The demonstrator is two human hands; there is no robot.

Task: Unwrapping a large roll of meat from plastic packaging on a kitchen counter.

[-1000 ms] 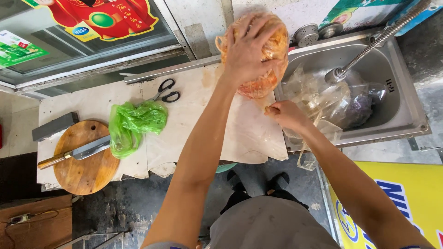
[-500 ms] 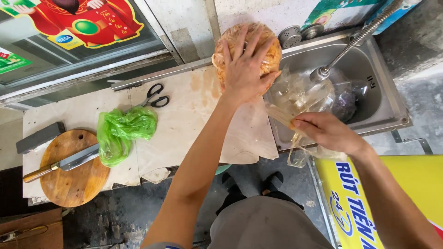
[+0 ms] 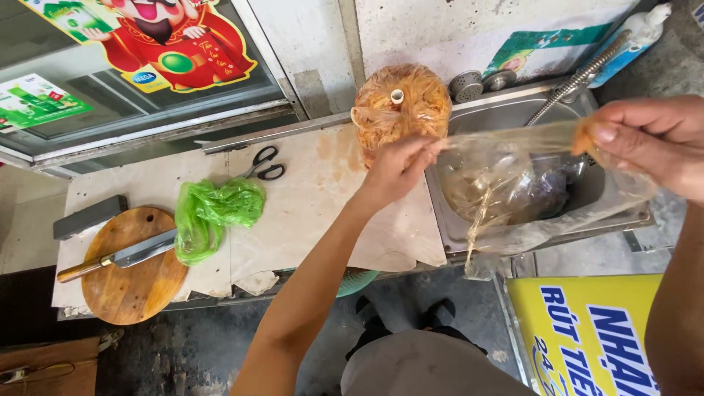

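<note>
Clear bag (image 3: 506, 183) now hangs stretched over the sink (image 3: 623, 213). Left hand (image 3: 396, 169) has left the far orange-filled bag (image 3: 400, 103). Both it and the right hand (image 3: 649, 143) pinch the rim, 2 grips.

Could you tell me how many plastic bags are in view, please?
3: a clear bag stretched between both hands over the sink, a green bag on the counter, an orange-filled bag behind.

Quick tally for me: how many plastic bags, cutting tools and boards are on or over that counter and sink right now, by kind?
Plastic bags: 3 – clear plastic bag stretched between left hand and right hand, orange-filled tied bag, crumpled green plastic bag
Cutting tools: 2 – wooden-handled knife, black-handled scissors
Boards: 1 – round wooden cutting board
Total: 6
</note>
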